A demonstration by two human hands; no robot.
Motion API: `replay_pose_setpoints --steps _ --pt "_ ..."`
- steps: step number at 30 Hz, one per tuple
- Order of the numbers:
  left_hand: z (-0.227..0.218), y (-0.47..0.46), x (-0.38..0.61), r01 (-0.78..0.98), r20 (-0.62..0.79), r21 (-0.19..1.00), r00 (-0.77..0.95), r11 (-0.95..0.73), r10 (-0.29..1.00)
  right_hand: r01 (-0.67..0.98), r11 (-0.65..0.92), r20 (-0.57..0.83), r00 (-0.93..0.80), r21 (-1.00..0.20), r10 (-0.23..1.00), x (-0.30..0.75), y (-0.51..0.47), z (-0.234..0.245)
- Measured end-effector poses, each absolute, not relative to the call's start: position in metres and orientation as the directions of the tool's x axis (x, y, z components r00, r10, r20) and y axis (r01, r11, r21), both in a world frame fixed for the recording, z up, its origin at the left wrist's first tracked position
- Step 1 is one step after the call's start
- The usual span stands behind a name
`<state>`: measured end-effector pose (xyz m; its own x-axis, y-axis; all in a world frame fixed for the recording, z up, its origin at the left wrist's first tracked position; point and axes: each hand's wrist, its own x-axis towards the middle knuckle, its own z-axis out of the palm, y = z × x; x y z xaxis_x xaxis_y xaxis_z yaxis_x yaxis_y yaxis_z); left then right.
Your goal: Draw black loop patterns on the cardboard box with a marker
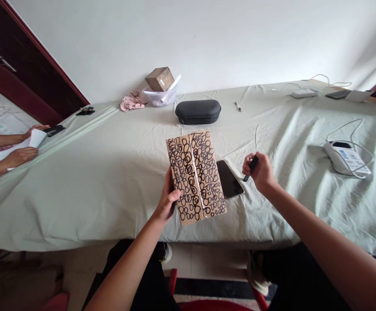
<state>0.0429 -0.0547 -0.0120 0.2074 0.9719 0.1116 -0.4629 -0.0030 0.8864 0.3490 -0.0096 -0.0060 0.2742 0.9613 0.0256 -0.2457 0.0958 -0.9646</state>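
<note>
Item 1, cardboard box [196,177]: flat, taped along its middle seam, top face covered in black scribbled loops. We hold it tilted up off the green tablecloth [93,190], near the front edge of the table. Our left hand [168,201] grips its left edge, thumb on the top face and fingers closed behind it.

Item 2, black marker [251,167]: pinched in our right hand [261,172], fingers curled shut around the barrel, tip pointing down toward the cloth, just right of the box and apart from it.

Item 3, dark phone [229,179]: lying flat on the cloth, its left part tucked behind the box's right edge.

Item 4, further back: a black zip case [197,111], a small brown carton [159,78] resting in a clear tub [160,97], a pink cloth [131,102], a small pen-like object [237,106].

Item 5, right side: a white device with cable [346,158].

Item 6, other people's hands: one pair at the left edge on white paper [35,138], another at the far right corner.

Step in hand, as we judge it: marking the box, with the top face nearly filled. The next stroke would call for bringing the marker tip back to the cardboard while our left hand steadies the box
</note>
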Motion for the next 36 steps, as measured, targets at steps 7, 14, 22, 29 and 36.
replay_pose_setpoints --steps 7,14,22,29,36 --pt "-0.012 -0.054 0.043 -0.461 0.132 0.887 0.218 -0.017 0.967 -0.006 0.001 0.000 0.236 -1.000 0.972 0.346 -0.015 -0.001" --pt "-0.012 -0.054 0.043 -0.463 0.135 0.887 0.235 -0.011 0.962 0.502 -0.063 0.123 0.328 -0.862 0.936 0.352 -0.013 -0.015" --pt "-0.013 -0.054 0.043 -0.461 0.151 0.887 0.241 -0.024 0.959 0.891 -0.072 0.221 0.189 -0.447 0.957 0.348 -0.014 -0.033" --pt "-0.013 -0.052 0.043 -0.465 0.174 0.884 0.253 -0.038 0.952 0.988 -0.081 -0.029 0.077 -0.134 0.997 0.298 -0.045 -0.021" --pt "-0.013 -0.053 0.044 -0.462 0.147 0.886 0.232 -0.024 0.961 0.838 -0.254 -0.151 0.207 -0.484 0.967 0.310 -0.033 -0.028"
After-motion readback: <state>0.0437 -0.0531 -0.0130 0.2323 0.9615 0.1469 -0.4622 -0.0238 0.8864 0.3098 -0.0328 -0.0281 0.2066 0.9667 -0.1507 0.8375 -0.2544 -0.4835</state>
